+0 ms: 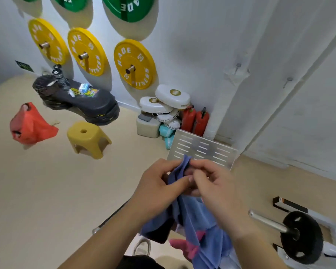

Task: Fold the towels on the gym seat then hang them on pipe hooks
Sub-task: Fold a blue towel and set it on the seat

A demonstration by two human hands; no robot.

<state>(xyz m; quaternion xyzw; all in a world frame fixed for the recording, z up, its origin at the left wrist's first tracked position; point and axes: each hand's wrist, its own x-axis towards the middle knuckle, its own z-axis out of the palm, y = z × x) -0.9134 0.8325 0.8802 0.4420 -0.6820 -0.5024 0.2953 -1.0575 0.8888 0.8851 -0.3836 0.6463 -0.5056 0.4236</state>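
Head cam view, looking down at both hands held up in front of the body. The blue towel point(194, 212) is bunched at its top edge, and both hands have it. The left hand point(153, 189) pinches the cloth between thumb and fingers, and the right hand point(215, 185) pinches right next to it, fingers curled in tight, so the two grips are almost touching. From there the towel hangs straight down, long axis roughly vertical, and it isn't folded flat at all. A pink towel point(184, 247) sits below it, partly hidden behind the blue one (can't really make out the seat under all that).

What matters for the next bit, I'd say: the two hooks point(238, 65) point(289, 79) on the white wall are up and to the right of the grip. That puts the right hand nearer to them. Both hands are at one spot, so they'd need to spread apart along the edge to get a proper fold first.
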